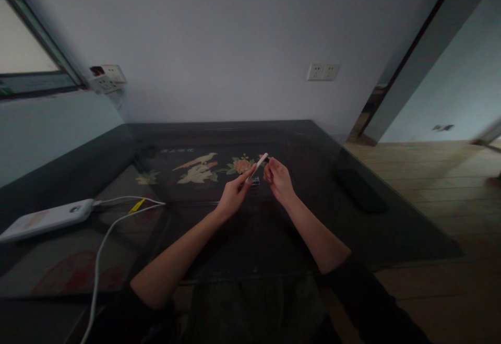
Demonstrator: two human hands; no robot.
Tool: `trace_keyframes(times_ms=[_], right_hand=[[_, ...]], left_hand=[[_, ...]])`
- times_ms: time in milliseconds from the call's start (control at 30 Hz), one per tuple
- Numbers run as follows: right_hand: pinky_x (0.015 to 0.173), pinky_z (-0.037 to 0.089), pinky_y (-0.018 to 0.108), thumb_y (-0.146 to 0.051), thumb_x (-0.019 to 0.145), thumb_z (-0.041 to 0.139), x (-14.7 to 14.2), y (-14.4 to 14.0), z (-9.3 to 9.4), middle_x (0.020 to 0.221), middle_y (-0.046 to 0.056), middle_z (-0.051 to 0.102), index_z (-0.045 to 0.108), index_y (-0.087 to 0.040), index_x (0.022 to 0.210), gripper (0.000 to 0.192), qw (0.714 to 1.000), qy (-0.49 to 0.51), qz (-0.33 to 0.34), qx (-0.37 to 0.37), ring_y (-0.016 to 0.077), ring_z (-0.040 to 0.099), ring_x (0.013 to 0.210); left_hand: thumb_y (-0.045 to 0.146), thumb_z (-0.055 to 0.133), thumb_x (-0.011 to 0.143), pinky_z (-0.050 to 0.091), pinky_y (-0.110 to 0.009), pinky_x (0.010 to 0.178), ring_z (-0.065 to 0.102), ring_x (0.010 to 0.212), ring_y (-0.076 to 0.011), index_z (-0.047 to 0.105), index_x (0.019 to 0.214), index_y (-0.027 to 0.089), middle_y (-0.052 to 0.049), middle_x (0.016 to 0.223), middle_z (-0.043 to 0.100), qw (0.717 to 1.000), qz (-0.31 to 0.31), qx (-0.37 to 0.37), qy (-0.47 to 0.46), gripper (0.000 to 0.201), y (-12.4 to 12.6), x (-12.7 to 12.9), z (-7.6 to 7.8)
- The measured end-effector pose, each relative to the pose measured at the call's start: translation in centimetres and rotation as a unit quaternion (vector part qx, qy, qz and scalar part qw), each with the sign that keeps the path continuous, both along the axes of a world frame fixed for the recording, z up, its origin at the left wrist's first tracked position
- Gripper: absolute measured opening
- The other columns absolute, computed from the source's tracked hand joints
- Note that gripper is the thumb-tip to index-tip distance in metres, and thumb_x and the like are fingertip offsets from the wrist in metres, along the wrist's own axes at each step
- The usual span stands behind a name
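Note:
My left hand (235,192) is closed around a slim white pen-like stick (260,162), which tilts up and to the right over the table. My right hand (278,178) is curled in a pinch just right of the stick's upper end. A small dark bit shows between that end and the right fingertips, too small to name. Just below the stick, beside the left fingers, a small shiny dark-and-clear object (255,182) lies on the table; its kind cannot be made out.
The dark glass-topped table (235,245) bears a bird-and-flower picture (198,170). On the left lies a white power bank (49,220) with a white cable (102,245). To the right is a flat black object (360,191). Behind stands a wall with sockets (323,72).

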State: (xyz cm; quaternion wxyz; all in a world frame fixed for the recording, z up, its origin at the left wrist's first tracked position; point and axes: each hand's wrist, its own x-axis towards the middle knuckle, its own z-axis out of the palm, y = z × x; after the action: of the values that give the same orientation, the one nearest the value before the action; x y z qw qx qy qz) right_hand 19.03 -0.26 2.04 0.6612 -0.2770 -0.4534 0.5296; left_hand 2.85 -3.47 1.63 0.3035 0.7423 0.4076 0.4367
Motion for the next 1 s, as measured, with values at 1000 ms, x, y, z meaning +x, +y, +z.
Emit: trace_keyframes(times_ms=[1000], right_hand=[[0.043, 0.019, 0.026, -0.061, 0.071, 0.073, -0.06, 0.13, -0.14, 0.048, -0.009, 0.038, 0.065, -0.021, 0.084, 0.043, 1.0, 0.008, 0.002, -0.002, 0.0063, 0.025, 0.042]], left_hand=[[0.026, 0.051, 0.092, 0.034, -0.018, 0.052, 0.035, 0.054, -0.0072, 0.049, 0.144, 0.017, -0.005, 0.09, 0.07, 1.0, -0.015, -0.016, -0.016, 0.053, 0.06, -0.07, -0.01]])
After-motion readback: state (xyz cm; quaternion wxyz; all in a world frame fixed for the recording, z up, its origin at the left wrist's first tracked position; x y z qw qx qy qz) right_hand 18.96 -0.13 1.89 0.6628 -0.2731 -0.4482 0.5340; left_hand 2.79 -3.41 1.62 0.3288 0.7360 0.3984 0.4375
